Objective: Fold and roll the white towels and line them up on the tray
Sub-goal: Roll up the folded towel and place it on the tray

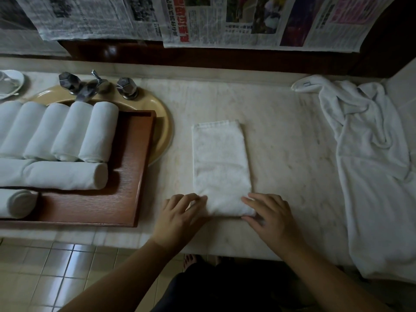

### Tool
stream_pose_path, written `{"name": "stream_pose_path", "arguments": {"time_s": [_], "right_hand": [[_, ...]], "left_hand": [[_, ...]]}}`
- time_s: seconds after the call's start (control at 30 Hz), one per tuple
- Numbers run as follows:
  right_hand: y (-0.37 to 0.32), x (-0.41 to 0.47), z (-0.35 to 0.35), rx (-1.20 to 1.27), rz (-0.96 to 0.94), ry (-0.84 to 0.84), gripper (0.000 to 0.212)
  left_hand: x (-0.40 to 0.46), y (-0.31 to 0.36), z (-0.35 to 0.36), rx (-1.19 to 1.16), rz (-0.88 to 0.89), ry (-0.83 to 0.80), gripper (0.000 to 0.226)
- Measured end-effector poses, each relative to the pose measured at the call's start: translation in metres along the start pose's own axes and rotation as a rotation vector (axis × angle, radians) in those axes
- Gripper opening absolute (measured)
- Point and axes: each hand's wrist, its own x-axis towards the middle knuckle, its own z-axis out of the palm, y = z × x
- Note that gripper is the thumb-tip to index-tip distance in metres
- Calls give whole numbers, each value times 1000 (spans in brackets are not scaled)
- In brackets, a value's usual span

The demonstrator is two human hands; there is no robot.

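Where towel ends, both hands flat.

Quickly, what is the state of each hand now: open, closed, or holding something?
Left hand: open, fingertips touching the near left corner of the folded towel.
Right hand: open, fingers resting on the towel's near right corner.
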Motion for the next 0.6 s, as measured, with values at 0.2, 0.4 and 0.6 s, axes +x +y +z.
{"name": "stream_pose_path", "arguments": {"time_s": [0.2,0.4,0.6], "right_hand": [[8,19,3,194,103,-110,43],[8,32,13,352,309,-105,38],[8,46,19,346,468,-168,49]], "left_hand": [[15,-6,-5,-189,-228,-129,45],[23,-1,-6,-392,-503,-141,41],[38,4,0,-469,-684,-118,38]]}}
